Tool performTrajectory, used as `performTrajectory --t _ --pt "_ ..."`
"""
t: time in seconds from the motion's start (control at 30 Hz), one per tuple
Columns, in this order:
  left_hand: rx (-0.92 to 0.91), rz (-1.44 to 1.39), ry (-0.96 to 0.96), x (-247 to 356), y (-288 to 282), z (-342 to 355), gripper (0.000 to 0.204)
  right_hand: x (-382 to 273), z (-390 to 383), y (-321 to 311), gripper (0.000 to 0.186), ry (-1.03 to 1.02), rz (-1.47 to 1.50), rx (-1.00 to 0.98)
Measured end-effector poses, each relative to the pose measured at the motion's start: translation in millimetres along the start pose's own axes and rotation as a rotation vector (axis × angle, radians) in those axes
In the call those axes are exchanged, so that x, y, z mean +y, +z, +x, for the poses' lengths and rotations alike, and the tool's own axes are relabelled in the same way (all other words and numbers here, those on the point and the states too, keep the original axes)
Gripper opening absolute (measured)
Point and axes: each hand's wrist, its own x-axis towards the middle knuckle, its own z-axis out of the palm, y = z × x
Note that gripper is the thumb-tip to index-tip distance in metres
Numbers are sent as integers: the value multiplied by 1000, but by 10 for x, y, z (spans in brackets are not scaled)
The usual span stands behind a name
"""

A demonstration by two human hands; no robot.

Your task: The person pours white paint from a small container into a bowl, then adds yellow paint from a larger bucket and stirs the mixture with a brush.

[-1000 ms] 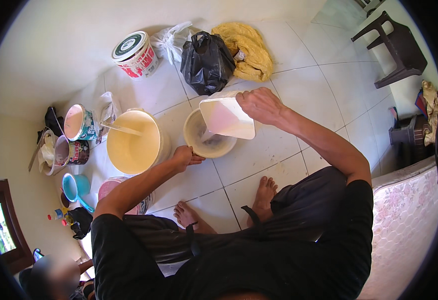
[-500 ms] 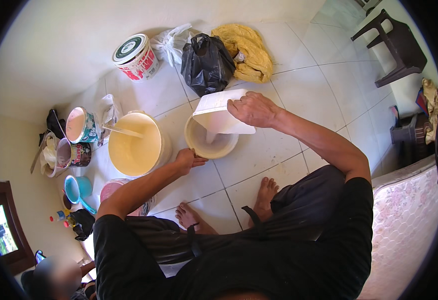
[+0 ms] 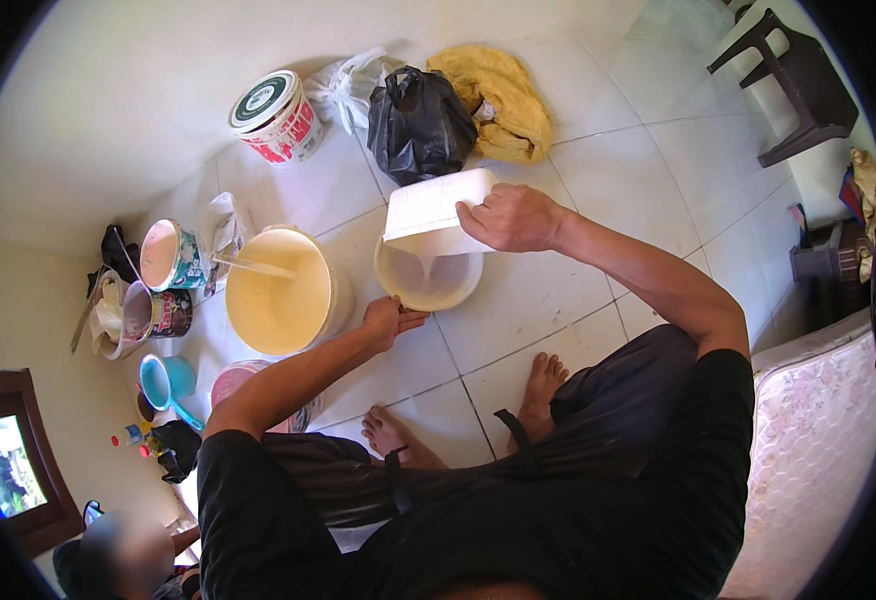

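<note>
My right hand (image 3: pixel 518 218) grips the rim of a white rectangular plastic tub (image 3: pixel 436 203). The tub is tipped over a round whitish basin (image 3: pixel 465 290), and a pale stream runs from its lower edge into it. At the basin's near left rim, my left hand (image 3: pixel 393 322) holds the edge with the thumb over it and the fingers underneath. Inside the basin is pale stuff, partly hidden by the tub. To the left stands a large bucket (image 3: pixel 341 300) of cream-yellow liquid, with a stick (image 3: pixel 255 265) leaning in it.
Beyond the basin lie a black plastic bag (image 3: pixel 420 125), a yellow sack (image 3: pixel 518 120) and a lidded paint bucket (image 3: pixel 276 120). Smaller tubs (image 3: pixel 161 255) and a blue dipper (image 3: pixel 170 380) stand at left. A mattress (image 3: pixel 818 450) is at right; another person (image 3: pixel 123 560) is at lower left.
My right hand has tipped the tub further over, and its outer bottom now shows more. My left hand stays at the basin's rim. The whole view has shifted slightly.
</note>
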Motion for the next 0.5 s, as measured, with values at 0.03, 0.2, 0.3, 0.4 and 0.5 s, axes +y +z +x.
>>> performTrajectory --t 0.03,0.2,0.3,0.4,0.5 --pt "6 1 10 -2 -3 2 44 15 8 -5 31 -5 -1 15" --pt "7 -15 27 17 -17 32 44 42 30 -33 30 -8 -59 52" --pt "39 -24 26 10 10 43 44 44 34 -59 30 2 -77 66" --pt "59 -40 42 -5 -9 93 44 56 32 -65 29 9 -79 87" --pt "49 -51 62 -7 -75 143 44 48 51 -85 28 17 -83 104"
